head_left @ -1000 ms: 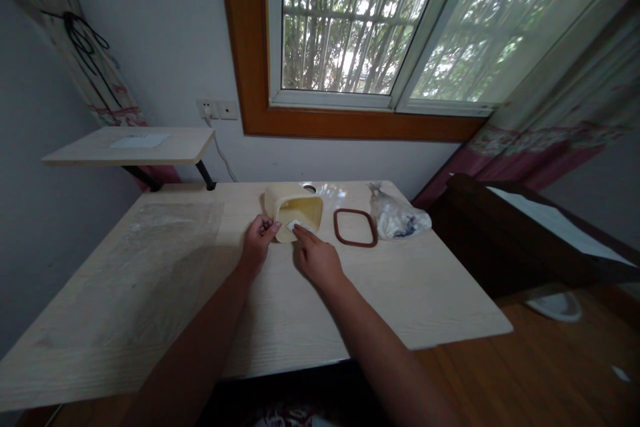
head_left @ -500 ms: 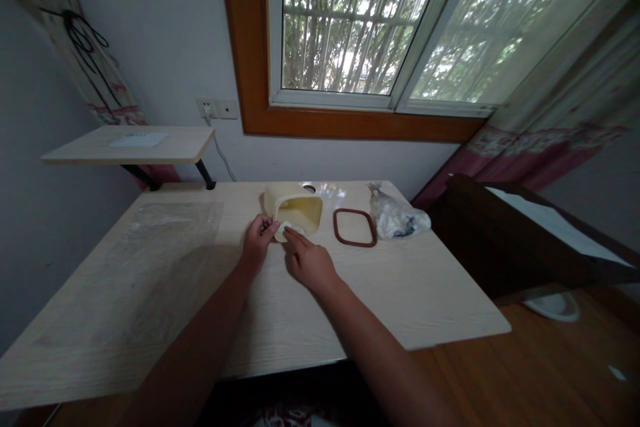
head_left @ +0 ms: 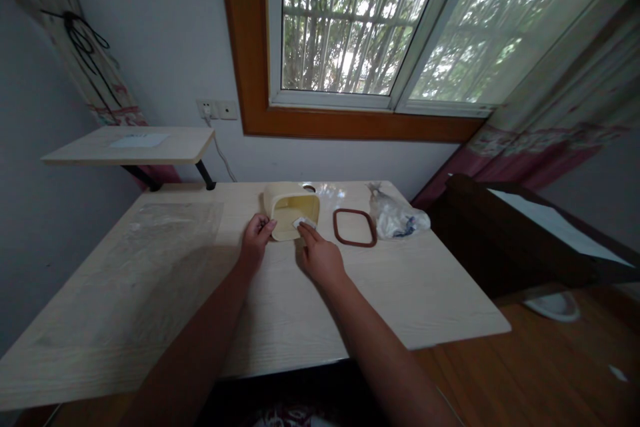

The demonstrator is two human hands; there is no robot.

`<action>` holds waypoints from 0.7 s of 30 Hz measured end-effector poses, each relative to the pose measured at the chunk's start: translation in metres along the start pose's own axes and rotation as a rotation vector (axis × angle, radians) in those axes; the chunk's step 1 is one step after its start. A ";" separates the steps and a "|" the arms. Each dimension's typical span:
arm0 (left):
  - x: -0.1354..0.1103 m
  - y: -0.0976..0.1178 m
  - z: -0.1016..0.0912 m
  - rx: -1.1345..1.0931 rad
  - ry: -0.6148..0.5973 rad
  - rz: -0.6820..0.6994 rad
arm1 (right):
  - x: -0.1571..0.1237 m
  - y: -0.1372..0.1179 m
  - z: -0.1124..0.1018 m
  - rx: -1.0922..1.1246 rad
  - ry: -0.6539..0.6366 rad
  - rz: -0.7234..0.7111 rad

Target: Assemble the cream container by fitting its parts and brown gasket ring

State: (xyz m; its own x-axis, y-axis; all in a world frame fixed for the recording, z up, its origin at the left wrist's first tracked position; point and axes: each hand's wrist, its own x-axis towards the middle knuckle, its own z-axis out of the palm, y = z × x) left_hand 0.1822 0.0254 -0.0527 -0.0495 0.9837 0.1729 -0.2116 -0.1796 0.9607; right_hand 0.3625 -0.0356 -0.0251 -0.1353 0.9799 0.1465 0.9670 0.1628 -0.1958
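Note:
A cream plastic bin (head_left: 286, 229) lies on its side on the table, its open mouth facing me. My left hand (head_left: 255, 240) is closed on the left edge of its rim, thumb at the near corner. At the right part of the mouth, my right hand (head_left: 323, 258) presses a small folded white wipe (head_left: 304, 221) against the bin's lower inner wall with its fingertips. Just right of the bin, a brown rounded-square ring (head_left: 355, 243) lies flat on the table.
Past the ring, a knotted clear plastic bag (head_left: 397, 217) rests at the table's right edge. A flat clear plastic sheet (head_left: 170, 233) covers part of the table's left side. A raised shelf (head_left: 135, 147) stands at the back left, below wall sockets (head_left: 217, 109).
My right hand has slid the wipe to the right along the inside of the bin's mouth, away from my left hand. The left hand keeps its hold on the rim.

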 end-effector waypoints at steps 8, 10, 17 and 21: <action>0.002 -0.003 -0.003 -0.025 -0.025 -0.036 | -0.005 -0.018 0.006 0.120 -0.031 -0.173; 0.002 -0.004 -0.003 -0.017 -0.026 -0.037 | -0.006 -0.021 0.007 0.139 -0.036 -0.216; 0.002 -0.005 -0.002 -0.033 -0.025 -0.048 | -0.005 -0.015 0.007 0.140 0.013 -0.236; 0.001 -0.005 -0.003 -0.024 -0.025 -0.031 | -0.002 -0.006 0.005 0.101 0.027 -0.124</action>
State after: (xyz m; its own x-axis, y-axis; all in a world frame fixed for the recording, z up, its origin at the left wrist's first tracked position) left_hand 0.1804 0.0277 -0.0577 -0.0182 0.9887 0.1490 -0.2363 -0.1490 0.9602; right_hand 0.3565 -0.0378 -0.0287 -0.2455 0.9482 0.2016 0.9164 0.2948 -0.2706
